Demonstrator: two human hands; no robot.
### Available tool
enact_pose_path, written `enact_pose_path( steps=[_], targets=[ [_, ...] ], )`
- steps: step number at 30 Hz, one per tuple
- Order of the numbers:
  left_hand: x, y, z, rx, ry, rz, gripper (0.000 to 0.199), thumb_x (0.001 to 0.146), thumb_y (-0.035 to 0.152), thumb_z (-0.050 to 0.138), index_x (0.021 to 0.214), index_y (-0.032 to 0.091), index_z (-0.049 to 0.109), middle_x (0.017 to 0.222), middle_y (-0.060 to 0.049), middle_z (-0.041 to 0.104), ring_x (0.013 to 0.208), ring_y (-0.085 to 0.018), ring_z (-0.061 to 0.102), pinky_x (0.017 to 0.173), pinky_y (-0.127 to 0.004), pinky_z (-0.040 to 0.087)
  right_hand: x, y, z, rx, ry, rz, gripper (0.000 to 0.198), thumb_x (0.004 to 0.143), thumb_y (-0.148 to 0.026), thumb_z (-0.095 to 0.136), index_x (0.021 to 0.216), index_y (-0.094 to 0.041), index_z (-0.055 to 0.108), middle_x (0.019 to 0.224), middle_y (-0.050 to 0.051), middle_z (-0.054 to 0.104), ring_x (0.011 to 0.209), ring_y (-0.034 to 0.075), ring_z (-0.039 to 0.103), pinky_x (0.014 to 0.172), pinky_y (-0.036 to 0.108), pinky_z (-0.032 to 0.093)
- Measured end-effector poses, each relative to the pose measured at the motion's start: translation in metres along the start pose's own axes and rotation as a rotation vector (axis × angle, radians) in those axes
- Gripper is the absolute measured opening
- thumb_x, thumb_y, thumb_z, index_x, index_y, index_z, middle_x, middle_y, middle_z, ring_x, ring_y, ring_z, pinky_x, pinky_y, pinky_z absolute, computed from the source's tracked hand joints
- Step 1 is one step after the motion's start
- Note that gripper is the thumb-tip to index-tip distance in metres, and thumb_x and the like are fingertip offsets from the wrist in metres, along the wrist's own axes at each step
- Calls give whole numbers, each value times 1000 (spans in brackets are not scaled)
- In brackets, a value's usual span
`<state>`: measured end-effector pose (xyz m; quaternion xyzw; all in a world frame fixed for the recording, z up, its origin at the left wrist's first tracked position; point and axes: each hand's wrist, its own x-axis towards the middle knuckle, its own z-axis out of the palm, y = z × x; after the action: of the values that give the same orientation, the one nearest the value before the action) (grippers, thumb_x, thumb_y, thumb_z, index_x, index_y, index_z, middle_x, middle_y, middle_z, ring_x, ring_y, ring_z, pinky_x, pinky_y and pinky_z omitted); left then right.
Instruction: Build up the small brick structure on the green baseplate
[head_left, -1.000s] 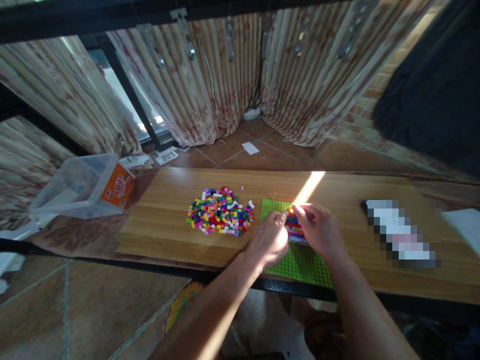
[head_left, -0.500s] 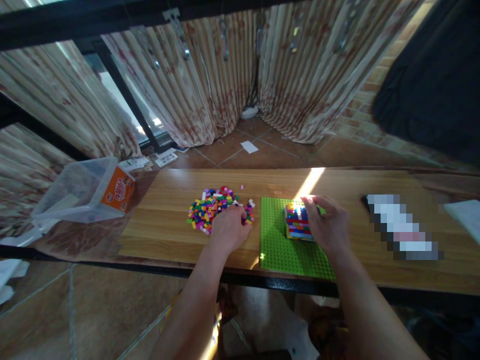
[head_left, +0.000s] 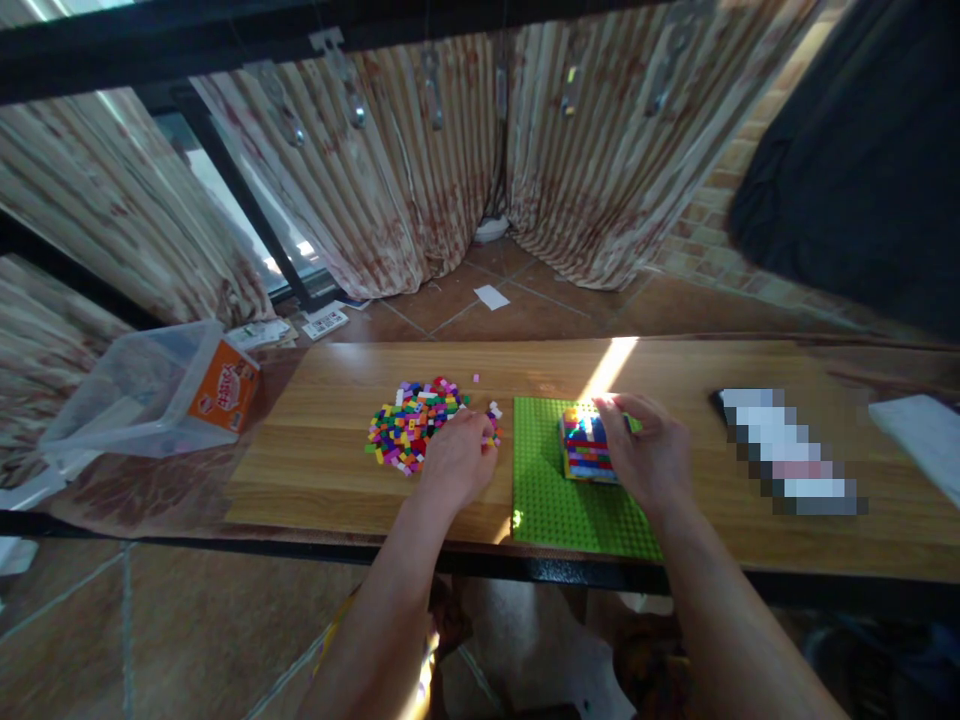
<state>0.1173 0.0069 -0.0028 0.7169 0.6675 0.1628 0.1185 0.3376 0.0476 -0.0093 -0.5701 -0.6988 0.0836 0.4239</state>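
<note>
My left hand (head_left: 461, 452) reaches down at the right side of a loose pile of small coloured toy bricks (head_left: 409, 425). Its fingers are curled together, and their tips are partly hidden, so whatever they pinch does not show. A block built of stacked, many-coloured bricks (head_left: 586, 455) stands on a green studded baseplate (head_left: 547, 515). Over the right side and back top edge of this block is my right hand (head_left: 651, 450), thumb and fingertips drawn together. Anything between those fingertips is too small to make out.
The wooden tabletop (head_left: 315, 420) carries all of this. To the right lies a dark-edged, pixelated flat object (head_left: 791, 450), with a white sheet (head_left: 919, 435) farther right. A clear plastic bin (head_left: 142, 390) with an orange label is at the left. A single pink brick (head_left: 476, 378) lies behind the pile.
The whole view has shifted slightly, so things appear a little farther left. Both hands keep nearly the same places at the pile and the brick block.
</note>
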Motion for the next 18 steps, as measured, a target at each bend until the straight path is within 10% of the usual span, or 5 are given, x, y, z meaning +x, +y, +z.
enact_pose_path(
  steps=[18],
  targets=[
    [19, -1, 14, -585, 97, -102, 19, 81, 15, 52, 99, 16, 59, 87, -5, 69, 70, -14, 64, 70, -28, 50, -9, -22, 5, 130, -47, -223, 18, 89, -28, 52, 79, -19, 64, 81, 4, 68, 79, 18, 59, 74, 33, 45]
  ],
)
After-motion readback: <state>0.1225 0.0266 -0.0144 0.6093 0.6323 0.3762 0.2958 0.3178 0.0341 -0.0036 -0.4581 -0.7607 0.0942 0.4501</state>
